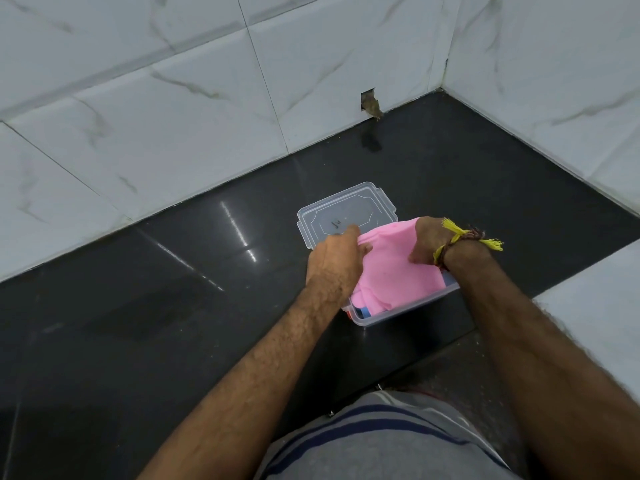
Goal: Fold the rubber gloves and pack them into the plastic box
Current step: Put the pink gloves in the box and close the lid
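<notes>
Two bare hands meet over a clear rectangular plastic box (412, 308) that sits on the glossy black stone bench (173, 306), a little right of the frame's centre. Only the box's near wall and lower left corner show; the rest is covered by the hands and by the pink rubber gloves (391, 271) that lie in it. The gloves form a bunched, folded pink mass that fills the box and rises above its rim, reaching from the left hand across to the right hand. At the lower left corner of the box, under the pink rubber, a small patch of something blue (365, 311) shows; what it is cannot be told.

The left hand (334, 259) comes in from the lower left, its grip closed on the left edge of the pink gloves, fingers curled into the rubber. The right hand (427, 242) comes in from the lower right, palm down on the upper right part of the gloves with fingers bent over the far edge, its grip closed on them too. A yellow and brown thread band (460, 239) is tied round the right wrist.

Just behind the box, towards the top of the frame, a clear plastic lid (341, 211) lies flat on the bench, its near edge hidden by the hands. White marble-patterned wall tiles (173, 98) fill the upper part of the frame, with a small square hole (369, 100) at their foot. Grey striped clothing (381, 441) shows at the bottom edge.
</notes>
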